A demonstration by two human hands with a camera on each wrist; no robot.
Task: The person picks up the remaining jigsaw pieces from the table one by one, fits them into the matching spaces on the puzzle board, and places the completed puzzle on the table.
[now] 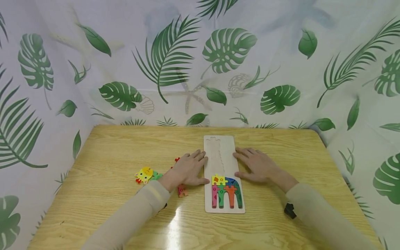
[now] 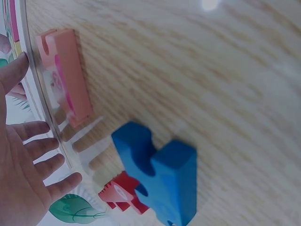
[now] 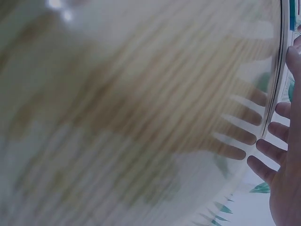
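Note:
A pale wooden puzzle board (image 1: 228,149) lies lengthwise on the table between my hands. Its lower part holds several coloured pieces (image 1: 221,188) forming a four-legged body; a long recess (image 1: 214,152) above them is bare. My left hand (image 1: 189,168), fingers extended, touches the board's left edge. At the opposite edge rests my right hand (image 1: 257,165), its fingers also extended. Neither hand grips anything. Near the left hand lie a yellow giraffe-head piece (image 1: 145,174), a green piece (image 1: 155,176) and a pink piece (image 1: 182,191). The left wrist view shows a blue piece (image 2: 176,174) and a red piece (image 2: 123,193).
The wooden table (image 1: 275,222) ends at the back against a white curtain (image 1: 184,34) printed with green leaves. Loose pieces lie left of the board, partly hidden by the left hand and forearm. A dark object (image 1: 290,210) shows at the right wrist.

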